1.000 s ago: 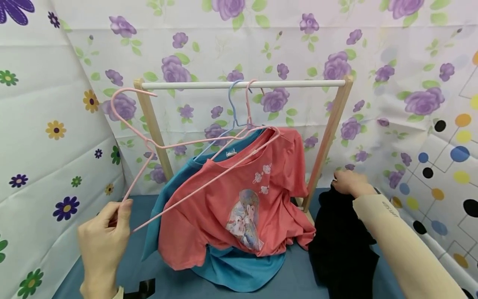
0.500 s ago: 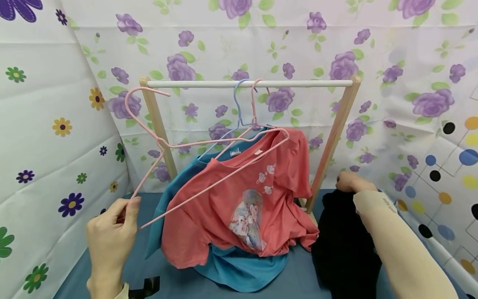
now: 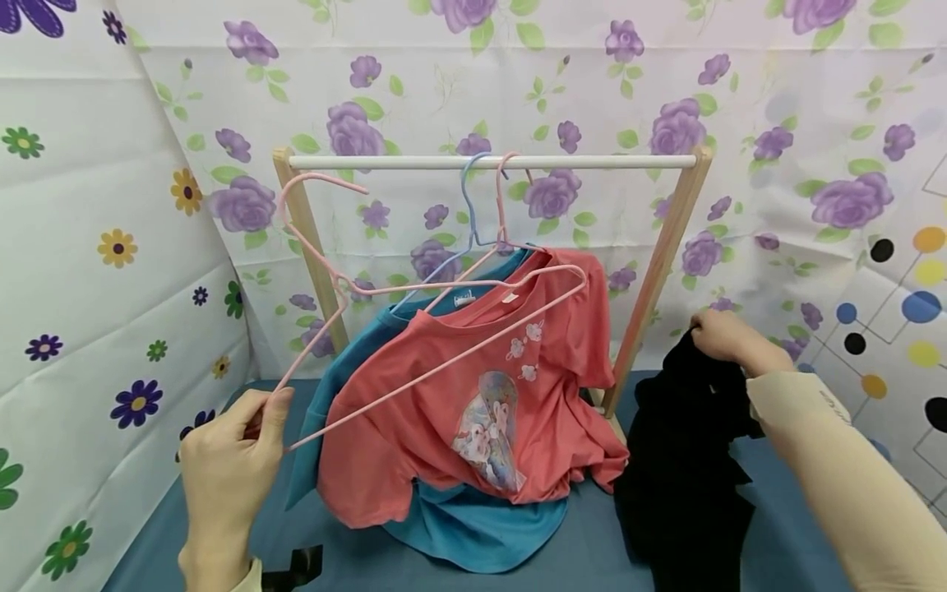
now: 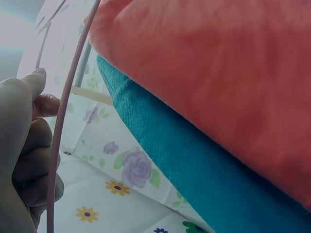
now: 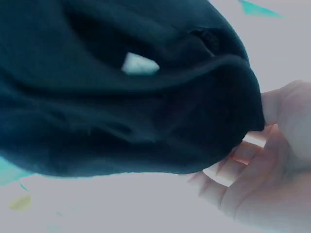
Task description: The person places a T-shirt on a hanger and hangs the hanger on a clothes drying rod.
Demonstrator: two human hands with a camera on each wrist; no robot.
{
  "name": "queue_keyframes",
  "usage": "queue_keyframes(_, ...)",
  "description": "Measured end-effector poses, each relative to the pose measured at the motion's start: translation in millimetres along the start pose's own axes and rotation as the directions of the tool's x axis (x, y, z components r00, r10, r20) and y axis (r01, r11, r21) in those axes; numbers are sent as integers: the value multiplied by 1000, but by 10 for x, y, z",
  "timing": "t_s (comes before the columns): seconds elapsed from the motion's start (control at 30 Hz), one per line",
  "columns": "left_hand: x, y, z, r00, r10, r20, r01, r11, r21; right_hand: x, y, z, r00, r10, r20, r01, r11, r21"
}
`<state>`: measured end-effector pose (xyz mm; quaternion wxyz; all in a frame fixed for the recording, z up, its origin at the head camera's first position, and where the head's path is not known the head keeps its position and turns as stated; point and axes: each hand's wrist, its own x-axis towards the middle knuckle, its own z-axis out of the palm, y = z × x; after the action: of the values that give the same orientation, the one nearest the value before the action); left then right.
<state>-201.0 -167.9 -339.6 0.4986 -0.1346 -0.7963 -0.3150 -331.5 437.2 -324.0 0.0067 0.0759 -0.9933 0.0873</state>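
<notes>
My left hand (image 3: 233, 469) pinches one corner of a pink wire hanger (image 3: 436, 370), held up before the clothes with its hook pointing right. In the left wrist view, the hanger's wire (image 4: 68, 92) runs beside the curled fingers. On the right, my right hand (image 3: 728, 335) grips the top of a black garment (image 3: 684, 460), its upper part lifted and the rest lying on the blue surface. The right wrist view shows the thumb and fingers at the edge of the dark cloth (image 5: 146, 111), with a small white label (image 5: 140, 64) inside it.
A wooden rack with a white rod (image 3: 592, 163) stands in the middle. From it hang a coral T-shirt (image 3: 414, 395) on a pink hanger and a blue shirt (image 3: 488, 543) on a blue hanger behind. Floral cloth walls (image 3: 414, 74) enclose the blue surface (image 3: 592, 543).
My right hand has moved right and up, raising the upper part of the black garment. The pink hanger in my left hand has shifted right, and its hook has turned slightly.
</notes>
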Motion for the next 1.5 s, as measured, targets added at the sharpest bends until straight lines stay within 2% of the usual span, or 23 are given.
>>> queue_keyframes(0.1, -9, 0, 0, 1000, -2, 13, 2, 1000, 20, -100, -24, -180, 997, -11, -74, 10, 1000, -15)
queue_keyframes(0.3, -25, 36, -11, 999, 1, 40, -1, 1000, 12, -328, -171, -503, 989, -13, -149, 13, 1000, -6)
queue_keyframes(0.53, -45, 122, 13, 998, 17, 63, -16, 1000, -17, -581, -518, -738, 955, -42, -293, 47, 999, 11)
queue_keyframes(0.67, -52, 175, 49, 997, 27, 77, -26, 999, -19, -722, -779, -836, 926, -55, -373, 67, 998, 21)
queue_keyframes(0.87, -46, 237, 106, 993, 37, 112, -32, 998, -45, -903, -1180, -895, 850, -95, -519, 122, 992, 17)
queue_keyframes(1.0, -53, 252, 115, 993, 40, 116, -34, 998, -54, -937, -1410, -890, 807, -132, -575, 175, 984, 19)
queue_keyframes(1.2, -60, 295, 146, 991, 69, 119, -60, 995, -75, -948, -1647, -848, 765, -150, -626, 229, 972, 47)
queue_keyframes(1.37, -71, 350, 172, 990, 97, 106, -88, 992, -86, -972, -1823, -852, 738, -115, -665, 229, 970, 86)
queue_keyframes(1.5, -73, 398, 185, 992, 79, 102, -71, 994, -85, -963, -1987, -883, 707, -74, -703, 227, 966, 127)
